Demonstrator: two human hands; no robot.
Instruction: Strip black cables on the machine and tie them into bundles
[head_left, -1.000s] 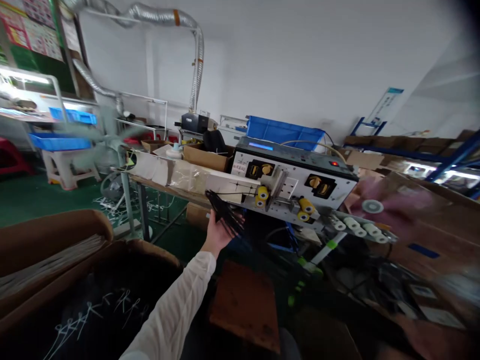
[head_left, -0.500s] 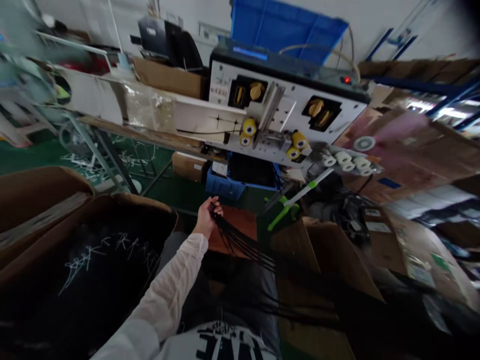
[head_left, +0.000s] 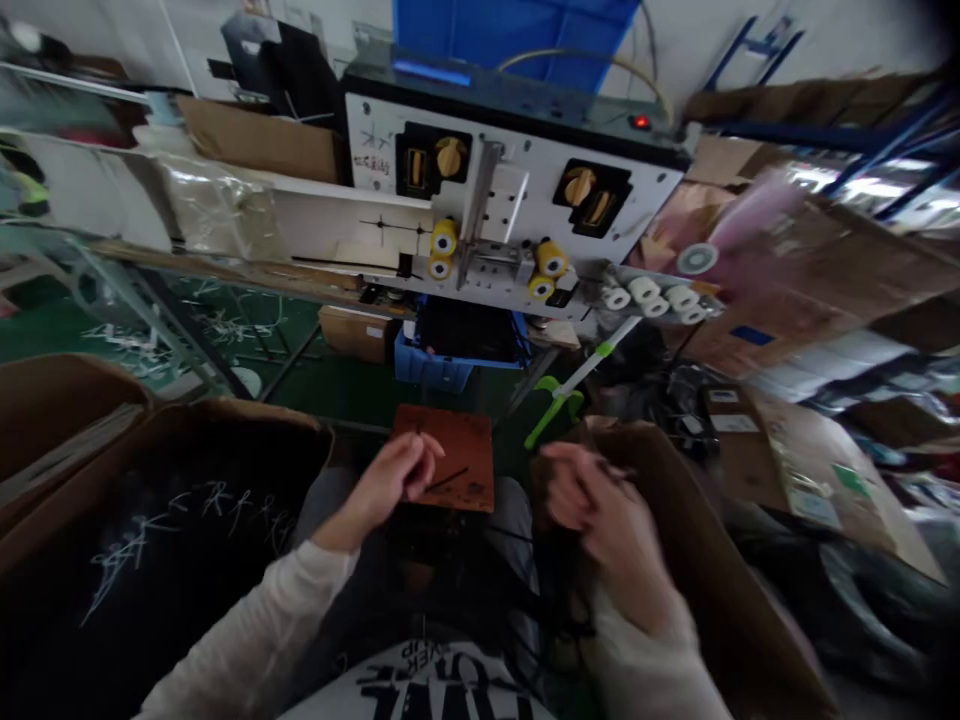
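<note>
Rust-brown and scuffed, a flat board (head_left: 474, 445) lay before your knees, your left hand (head_left: 394, 475) over its left edge. Your left fingers were curled in with the thumb drawn close to them; whether they pinched anything, I could not tell. A thin black strand (head_left: 451, 478) showed just beside those fingertips, slanting across the board, either held at one end or merely lying there. Your right hand (head_left: 604, 515) was at the near left side of the right-hand carton (head_left: 679, 510), well apart from the left. Its fingers were bent but blurred, so their grip could not be read either. Dark, indistinct strands (head_left: 571, 630) hung below it, toward your lap.

To your left, another carton (head_left: 247, 408) held a dark mass with white ties (head_left: 217, 498) across it; ahead stood a white-fronted machine (head_left: 536, 160) with yellow rollers (head_left: 551, 258).

The step in hand looked like handling loose black strands between your two hands. Any further move would, I judged, call for a sure pinch and strands kept free of the carton's edge.
</note>
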